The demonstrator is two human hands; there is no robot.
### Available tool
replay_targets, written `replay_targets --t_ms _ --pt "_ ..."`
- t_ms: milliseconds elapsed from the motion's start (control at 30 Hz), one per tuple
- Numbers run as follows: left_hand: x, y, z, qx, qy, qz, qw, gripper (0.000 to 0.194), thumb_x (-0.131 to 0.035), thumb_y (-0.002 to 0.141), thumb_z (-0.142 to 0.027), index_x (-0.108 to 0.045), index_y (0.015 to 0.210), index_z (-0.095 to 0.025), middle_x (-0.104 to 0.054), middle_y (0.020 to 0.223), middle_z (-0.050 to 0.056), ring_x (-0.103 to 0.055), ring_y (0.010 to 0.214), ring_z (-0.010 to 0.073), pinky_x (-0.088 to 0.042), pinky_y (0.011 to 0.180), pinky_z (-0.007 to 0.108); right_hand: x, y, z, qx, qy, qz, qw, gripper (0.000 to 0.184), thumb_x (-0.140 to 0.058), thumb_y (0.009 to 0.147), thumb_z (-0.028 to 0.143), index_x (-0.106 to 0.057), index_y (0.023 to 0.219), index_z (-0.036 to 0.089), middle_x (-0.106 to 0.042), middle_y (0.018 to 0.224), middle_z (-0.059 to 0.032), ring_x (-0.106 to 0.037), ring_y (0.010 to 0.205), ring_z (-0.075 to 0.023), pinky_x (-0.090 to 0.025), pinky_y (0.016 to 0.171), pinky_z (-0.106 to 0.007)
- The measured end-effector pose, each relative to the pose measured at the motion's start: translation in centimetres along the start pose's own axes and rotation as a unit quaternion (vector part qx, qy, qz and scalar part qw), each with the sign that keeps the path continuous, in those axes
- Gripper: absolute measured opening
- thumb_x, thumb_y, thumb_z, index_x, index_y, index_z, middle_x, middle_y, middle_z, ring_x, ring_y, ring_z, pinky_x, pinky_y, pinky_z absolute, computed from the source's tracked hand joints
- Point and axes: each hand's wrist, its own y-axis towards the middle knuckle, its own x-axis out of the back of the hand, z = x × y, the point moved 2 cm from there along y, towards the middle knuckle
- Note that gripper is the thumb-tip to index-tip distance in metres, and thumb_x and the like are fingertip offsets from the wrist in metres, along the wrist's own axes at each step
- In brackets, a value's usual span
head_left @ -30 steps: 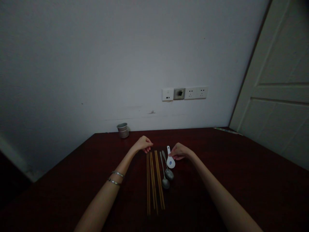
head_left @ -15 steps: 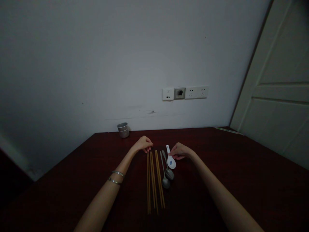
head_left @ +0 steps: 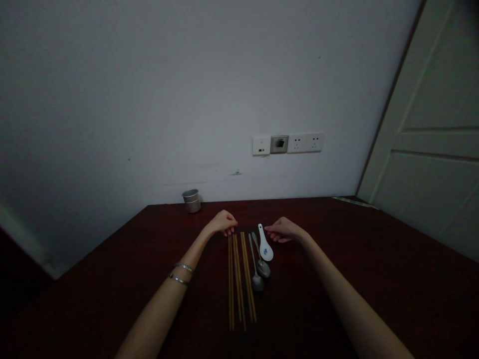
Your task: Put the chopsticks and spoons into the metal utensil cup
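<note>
My right hand [head_left: 283, 229] is just right of the handle of a white soup spoon [head_left: 266, 249] with a blue mark in its bowl. Its fingers are loosely apart and hold nothing. Left of that lie two metal spoons, a larger one [head_left: 264, 269] and a smaller one [head_left: 257, 283], bowls toward me. Several wooden chopsticks [head_left: 239, 284] lie lengthwise in pairs beside the spoons. At their far ends rests my left hand [head_left: 223, 223], fingers curled in and thumb against the index finger, with nothing visible in them. Two bracelets [head_left: 179, 274] circle the left wrist.
A metal cup [head_left: 192, 201] stands at the back left of the dark red table [head_left: 318, 212], near the wall. Sockets and switches [head_left: 287, 143] sit on the wall. A thin patterned strip [head_left: 355, 202] lies at the back right, beside a pale door [head_left: 430, 149].
My right hand has let go of the white soup spoon and drawn back to the right. Just before, the spoon shifted slightly. My left hand has stayed in place.
</note>
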Motion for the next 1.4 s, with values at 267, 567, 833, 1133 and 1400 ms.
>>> replay_targets --t_ms 267,567,833,1133,1400 --pt "0.2 -0.2 0.0 0.007 0.009 -0.004 1.0 0.014 -0.05 0.07 -0.022 -0.06 0.069 -0.011 -0.06 0.057 0.002 -0.055 0.044 0.0095 -0.043 0.039 0.018 3.2 0.9 -1.9 0.084 -0.225 -0.297 0.924 0.028 -0.049 0.077 0.035 -0.065 0.085 0.014 -0.066 0.083 -0.0107 -0.062 0.077 -0.018 -0.046 0.065 -0.024" --pt "0.5 -0.1 0.5 0.01 0.013 -0.008 1.0 0.016 -0.05 0.071 -0.023 -0.06 0.071 -0.011 -0.061 0.058 0.002 -0.054 0.044 0.0086 -0.044 0.041 0.019 1.7 1.6 -4.9 0.119 -0.384 -0.379 0.833 0.038 -0.038 0.082 0.031 -0.06 0.106 0.011 -0.055 0.114 -0.017 -0.048 0.109 -0.0233 -0.036 0.089 -0.032" --pt "0.8 -0.2 0.7 0.019 0.013 -0.015 1.0 0.014 -0.051 0.071 -0.021 -0.061 0.071 -0.011 -0.06 0.055 0.002 -0.054 0.043 0.0082 -0.045 0.041 0.018 1.7 1.4 -4.8 0.105 -0.389 -0.374 0.835 0.039 -0.036 0.082 0.031 -0.059 0.107 0.011 -0.054 0.115 -0.0156 -0.048 0.107 -0.0239 -0.035 0.088 -0.033" --pt "0.9 -1.2 0.2 0.036 0.026 -0.011 0.999 0.013 -0.053 0.069 -0.021 -0.061 0.068 -0.011 -0.06 0.055 0.001 -0.054 0.042 0.0081 -0.044 0.042 0.019 1.4 1.2 -4.7 0.094 -0.392 -0.366 0.838 0.038 -0.036 0.082 0.03 -0.058 0.106 0.011 -0.052 0.117 -0.0154 -0.047 0.107 -0.024 -0.034 0.088 -0.034" --pt "1.9 -1.8 -0.3 0.046 0.035 -0.065 0.996 0.015 -0.052 0.07 -0.023 -0.059 0.066 -0.01 -0.061 0.062 0.004 -0.055 0.047 0.0103 -0.044 0.043 0.021 1.4 1.1 -4.8 0.1 -0.39 -0.365 0.839 0.038 -0.036 0.083 0.03 -0.058 0.107 0.012 -0.053 0.116 -0.0156 -0.047 0.108 -0.0233 -0.035 0.087 -0.034"
